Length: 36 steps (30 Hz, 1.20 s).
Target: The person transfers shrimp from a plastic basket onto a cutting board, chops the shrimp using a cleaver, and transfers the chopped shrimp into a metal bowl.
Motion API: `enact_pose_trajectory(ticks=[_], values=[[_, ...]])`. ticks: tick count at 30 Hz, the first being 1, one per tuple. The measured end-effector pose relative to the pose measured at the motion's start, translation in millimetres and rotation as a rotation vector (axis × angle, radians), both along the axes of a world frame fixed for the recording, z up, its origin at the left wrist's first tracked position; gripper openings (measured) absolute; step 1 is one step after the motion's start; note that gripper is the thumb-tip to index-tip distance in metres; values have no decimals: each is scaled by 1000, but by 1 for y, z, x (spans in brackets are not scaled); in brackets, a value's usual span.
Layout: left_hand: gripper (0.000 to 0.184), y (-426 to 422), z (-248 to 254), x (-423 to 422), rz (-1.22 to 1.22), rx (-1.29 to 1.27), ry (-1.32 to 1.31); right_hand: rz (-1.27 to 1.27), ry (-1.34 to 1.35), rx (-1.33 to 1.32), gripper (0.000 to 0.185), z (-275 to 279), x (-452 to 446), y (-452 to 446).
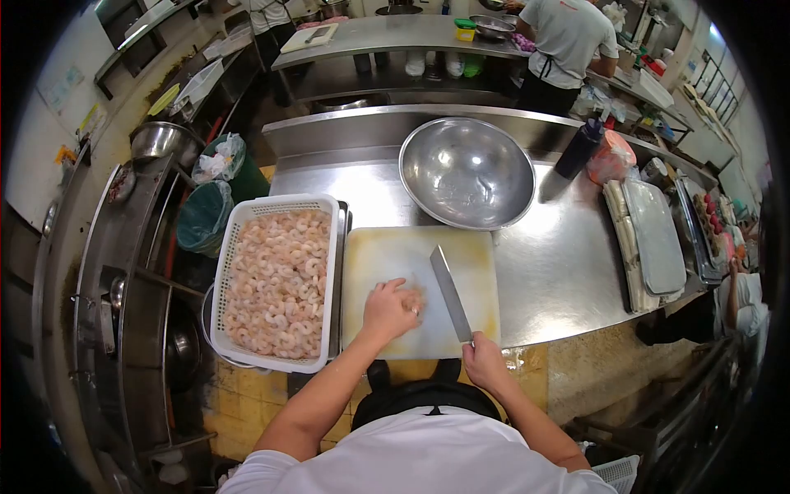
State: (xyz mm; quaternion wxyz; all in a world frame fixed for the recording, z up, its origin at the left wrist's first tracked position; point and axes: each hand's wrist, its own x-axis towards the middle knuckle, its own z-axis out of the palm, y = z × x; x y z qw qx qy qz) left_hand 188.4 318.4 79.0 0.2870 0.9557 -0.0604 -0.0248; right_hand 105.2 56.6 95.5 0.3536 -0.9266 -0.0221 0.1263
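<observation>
My right hand [485, 362] is closed round the handle of a cleaver [449, 290], whose broad blade slants over the right part of the cutting board [374, 251]. On the board, my left hand [390, 309] has its fingers curled over some peeled shrimp [418, 296]; the fingertips are partly hidden and slightly blurred. To the left stands a white perforated basket [333, 247] heaped with peeled shrimp [280, 284]. Behind the board rests a large steel mixing bowl [467, 173] with nothing visible inside.
Steel worktop [559, 272] extends to the right, carrying a dark bottle [579, 148] and a lidded flat container [652, 236]. Bins with green liners [204, 216] stand beyond the basket. A co-worker in a white shirt [568, 41] stands at the back counter.
</observation>
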Motion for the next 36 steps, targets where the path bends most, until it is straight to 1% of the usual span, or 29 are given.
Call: enact_pose_trajectory(ticks=[1,3,5,8,11,12,14,16,18,19,20,22,25,28,31,34,36], values=[[38,10,-4,11,-4,-6,60,1,-4,-13,22,-1,-1,1],[40,26,-25,51,121,16,-115,5,2,-15,22,-1,2,4],[39,34,-30,88,304,216,-370,6,18,-22,22,2,3,6],[39,57,-55,113,215,371,-100,-9,40,-16,22,4,2,8],[35,52,-70,94,197,306,-174,-16,42,8,23,4,4,6],[32,48,-70,84,225,223,-120,-22,56,10,23,8,4,6],[28,32,-54,63,278,58,-20,-23,59,50,24,13,4,8],[25,6,-7,34,136,27,277,-10,44,114,24,16,3,8],[29,-8,-41,2,85,-126,-72,3,37,38,23,17,5,7],[32,-15,-45,-7,61,-204,-244,10,37,-2,22,16,5,5],[32,-18,-49,-8,58,-203,-276,24,-1,-23,21,11,5,2],[34,-23,-37,-4,58,-201,-341,59,-75,-65,19,5,4,-3],[31,-21,-44,15,-50,-196,-324,90,-75,-102,17,14,-2,3],[20,-18,-52,31,-126,-140,-249,112,-113,-111,16,15,-4,10],[10,-15,-44,39,-142,-103,-118,139,-19,-197,17,29,-2,16],[7,-11,-38,41,-209,-88,-66,157,9,-237,17,44,-4,21],[8,-9,-38,45,-254,-89,-31,206,-12,-226,16,36,-1,21]])
